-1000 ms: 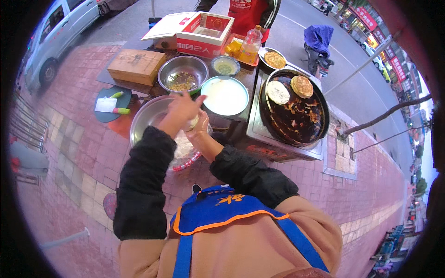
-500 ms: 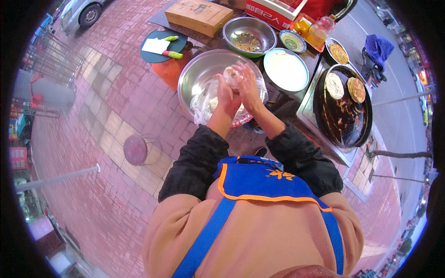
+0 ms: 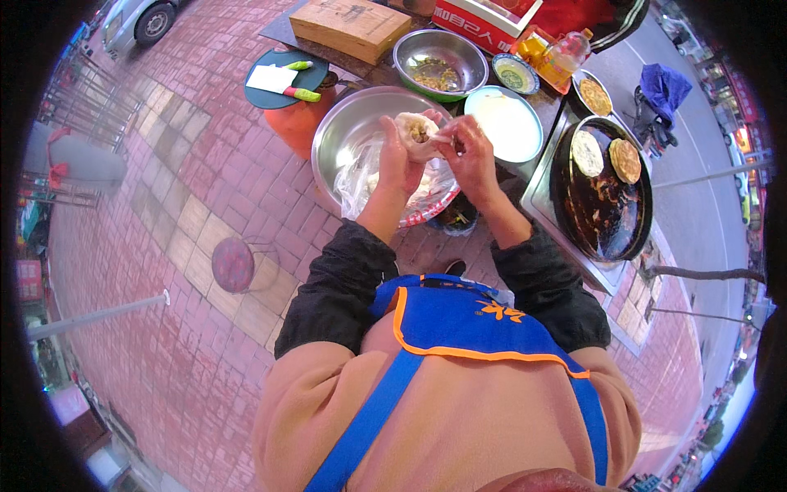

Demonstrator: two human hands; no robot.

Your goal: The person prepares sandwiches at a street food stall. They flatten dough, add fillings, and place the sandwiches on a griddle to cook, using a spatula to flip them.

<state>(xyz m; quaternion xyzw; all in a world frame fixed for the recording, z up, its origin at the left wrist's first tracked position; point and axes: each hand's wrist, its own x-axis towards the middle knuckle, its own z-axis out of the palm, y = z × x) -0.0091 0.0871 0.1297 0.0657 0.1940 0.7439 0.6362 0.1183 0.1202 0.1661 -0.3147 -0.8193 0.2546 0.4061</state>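
Note:
Cupped in my left hand [image 3: 397, 168] is a piece of dough [image 3: 416, 131] with brownish-green filling showing in its open middle. The fingers of my right hand [image 3: 471, 156] pinch the right edge of this dough and pull it a little outward. Both hands are above a large metal basin [image 3: 332, 123]. Inside the basin lies clear plastic film [image 3: 352, 182], with more pale dough partly hidden under my left wrist. Behind it stands a smaller metal bowl [image 3: 410, 56] holding some chopped filling [image 3: 434, 75].
To the right are a white plate [image 3: 504, 123] and a black griddle pan [image 3: 598, 209] with two flatbreads, one pale [image 3: 586, 153], one browned [image 3: 625, 161]. A small pan [image 3: 592, 92], oil bottle [image 3: 568, 51] and patterned bowl [image 3: 516, 74] stand behind. Left is a round green board [image 3: 261, 97]; a wooden box [image 3: 351, 29] sits farther back.
My hands were pressed together around the dough. Now the right hand has moved right and pinches the dough's edge, while the left hand holds it with the filling exposed.

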